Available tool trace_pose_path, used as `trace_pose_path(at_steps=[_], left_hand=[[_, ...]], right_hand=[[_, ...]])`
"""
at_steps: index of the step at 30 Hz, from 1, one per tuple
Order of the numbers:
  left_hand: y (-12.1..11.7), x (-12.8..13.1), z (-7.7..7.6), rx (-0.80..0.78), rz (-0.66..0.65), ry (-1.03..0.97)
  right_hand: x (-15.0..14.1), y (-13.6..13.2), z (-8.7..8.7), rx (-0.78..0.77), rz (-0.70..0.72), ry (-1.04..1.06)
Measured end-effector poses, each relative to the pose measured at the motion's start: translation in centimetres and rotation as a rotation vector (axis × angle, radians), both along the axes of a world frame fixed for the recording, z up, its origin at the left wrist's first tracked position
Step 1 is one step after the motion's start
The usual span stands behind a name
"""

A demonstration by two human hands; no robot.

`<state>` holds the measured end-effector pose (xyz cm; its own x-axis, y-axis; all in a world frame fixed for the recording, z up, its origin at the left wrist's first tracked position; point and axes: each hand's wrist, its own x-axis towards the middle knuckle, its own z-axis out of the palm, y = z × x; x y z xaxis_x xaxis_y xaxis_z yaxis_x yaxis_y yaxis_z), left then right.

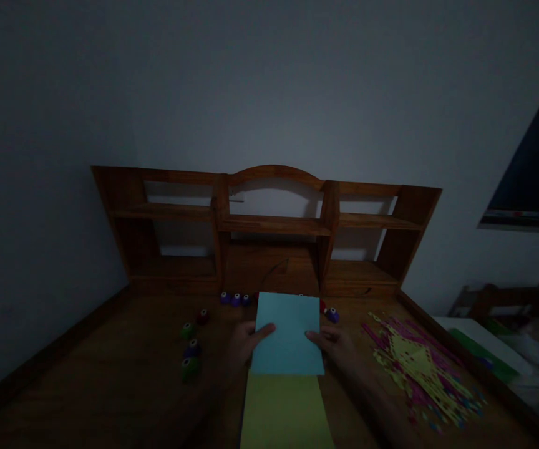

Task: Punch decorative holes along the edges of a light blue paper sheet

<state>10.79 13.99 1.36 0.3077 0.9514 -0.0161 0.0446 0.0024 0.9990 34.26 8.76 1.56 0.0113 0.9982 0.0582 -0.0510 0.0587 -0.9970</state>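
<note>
Both hands hold up a square sheet of light blue paper [288, 349] by its left and right edges. My left hand [246, 342] grips the left edge, thumb lying on the front of the sheet. On the right edge, my right hand [335, 344] has the same kind of grip, with its thumb on top and the fingers behind. Below the blue sheet a yellow sheet of paper [286, 411] lies on the wooden desk [124, 374], its far end covered by the blue one. The bottom of the yellow sheet runs out of view.
A wooden shelf unit [276, 226] stands along the back of the desk. Small green, red and purple pieces [189, 366] sit to the left, with more purple ones [236, 300] behind the paper. Pink and yellow strips [414, 362] are heaped at the right.
</note>
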Motion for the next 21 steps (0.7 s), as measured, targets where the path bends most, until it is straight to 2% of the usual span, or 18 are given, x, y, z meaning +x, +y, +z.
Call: trace_pose_path(at_steps=[3, 5, 7, 9, 12, 17, 19, 21], left_hand=[[0.2, -0.2, 0.6, 0.243, 0.070, -0.111], [0.2, -0.6, 1.1, 0.321, 0.151, -0.034], [0.0, -0.9, 1.4, 0.279, 0.212, 0.117], [-0.3, -1.1, 1.5, 0.204, 0.244, 0.220], [-0.4, -1.1, 1.0, 0.175, 0.260, 0.254], [0.0, -1.1, 0.1, 0.294, 0.275, 0.253], [-0.3, -1.3, 0.3, 0.372, 0.288, 0.220], [-0.7, -1.3, 0.5, 0.380, 0.299, 0.215]], right_hand=[[0.9, 0.5, -0.2, -0.018, -0.130, 0.119], [1.6, 0.5, 0.1, -0.053, -0.174, 0.276], [2.1, 0.3, 0.7, -0.112, -0.145, 0.381], [2.4, 0.0, 1.2, -0.147, -0.146, 0.382], [2.5, -0.5, 1.7, -0.149, -0.183, 0.348], [2.3, -1.4, 2.9, -0.125, -0.097, 0.412], [2.3, -1.6, 3.3, -0.132, -0.107, 0.403], [2.6, -1.9, 3.2, -0.108, -0.172, 0.366]])
